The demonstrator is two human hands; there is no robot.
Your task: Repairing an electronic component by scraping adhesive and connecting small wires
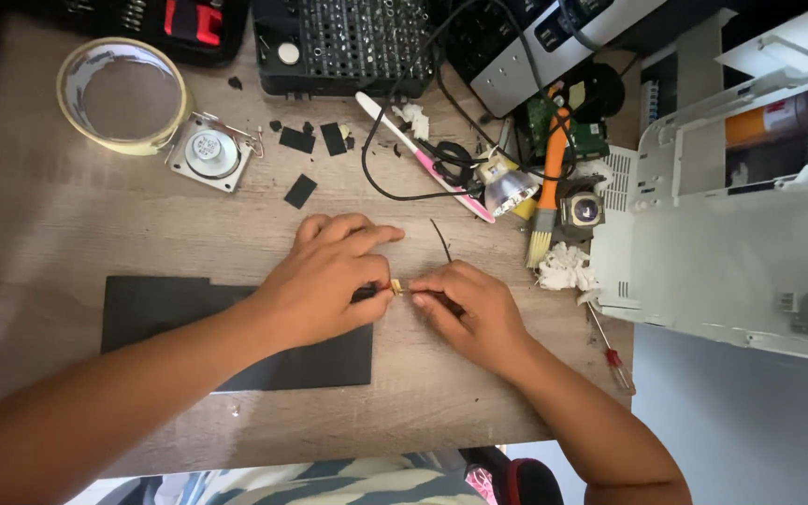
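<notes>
Pinching a tiny yellowish part (396, 288) between both sets of fingertips, the person works right at the middle of the wooden table (67, 234). The left hand (324, 281) comes in from the left and closes tight on the part's left end, thumb and forefinger nearly shut; the right hand (468, 304) closes just as narrowly on something thin at its right end, too small to make out. So the part sits dead between the two grips, its long axis running left to right, and neither hand is really nearer.

Under the left hand lies a black sheet (170, 313), with small black offcuts (299, 190) further up the table. A thin dark wire (441, 240) sticks up just behind the right hand. Near that are a paintbrush with an orange handle (546, 192), a pink toothbrush (423, 154) and a screwdriver (610, 351). A roll of tape (122, 93) and a small speaker (209, 151) sit well apart, top left. Nothing blocks the fingers.
</notes>
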